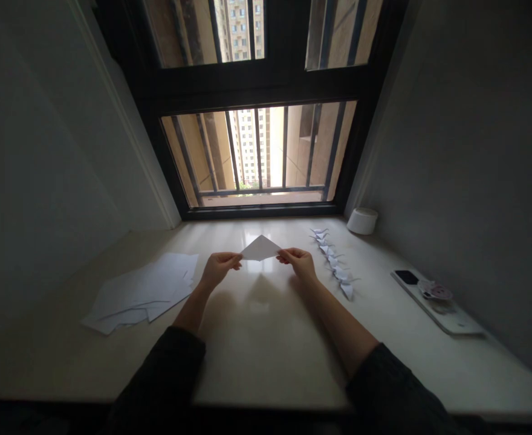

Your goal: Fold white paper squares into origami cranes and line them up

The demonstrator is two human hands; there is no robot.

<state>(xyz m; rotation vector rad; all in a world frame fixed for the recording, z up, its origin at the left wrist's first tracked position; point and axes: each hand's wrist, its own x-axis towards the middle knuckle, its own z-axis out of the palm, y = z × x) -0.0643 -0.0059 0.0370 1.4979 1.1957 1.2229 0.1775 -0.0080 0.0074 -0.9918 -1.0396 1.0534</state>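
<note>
A folded piece of white paper (260,248), kite-like in outline, is held up between my two hands above the sill. Its left corner is pinched by the thumb and fingers of my left hand (221,266). My right hand (298,261) pinches the opposite corner in the same way. The paper's shadow falls on the glossy surface below, apart from it. To the right of my right hand stands a row of several small folded paper cranes (332,261). Left of my left hand lies a loose, overlapping stack of white paper sheets (143,290).
The pale windowsill (257,350) ends at a front edge near me. On the right lies a white phone (463,325) with a round decorated grip on its back. A white cup-like object (362,221) sits in the far right corner. A dark-framed window (261,211) closes the back.
</note>
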